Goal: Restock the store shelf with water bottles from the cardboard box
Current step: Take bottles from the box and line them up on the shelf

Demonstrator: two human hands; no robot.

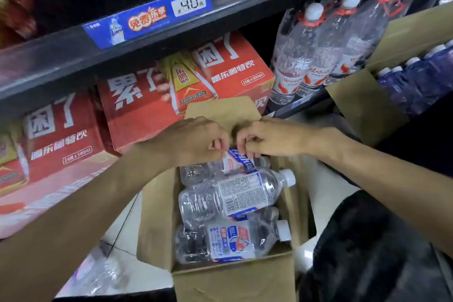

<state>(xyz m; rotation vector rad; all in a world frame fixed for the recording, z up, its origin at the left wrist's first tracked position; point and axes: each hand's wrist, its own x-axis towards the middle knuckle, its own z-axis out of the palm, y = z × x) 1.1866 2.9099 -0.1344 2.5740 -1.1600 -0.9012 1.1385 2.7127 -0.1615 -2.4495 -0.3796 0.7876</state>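
An open cardboard box (157, 223) sits on the floor below me with three clear water bottles lying on their sides. The far bottle (235, 164) has a blue and white label, the middle bottle (232, 196) shows its white cap to the right, and the near bottle (228, 240) lies at the front. My left hand (193, 140) and my right hand (267, 137) meet over the far bottle, fingers curled and pinching at its label or wrap. Whether they grip the bottle itself is unclear. The dark shelf edge (147, 39) runs above.
Red drink cartons (152, 95) fill the low shelf behind the box. Tall clear bottles with white caps (316, 51) stand at the right. Another open cardboard box (362, 103) holds blue bottles (421, 81). A blue price tag (149, 17) hangs on the shelf edge. Plastic-wrapped bottles (98, 274) lie on the floor at lower left.
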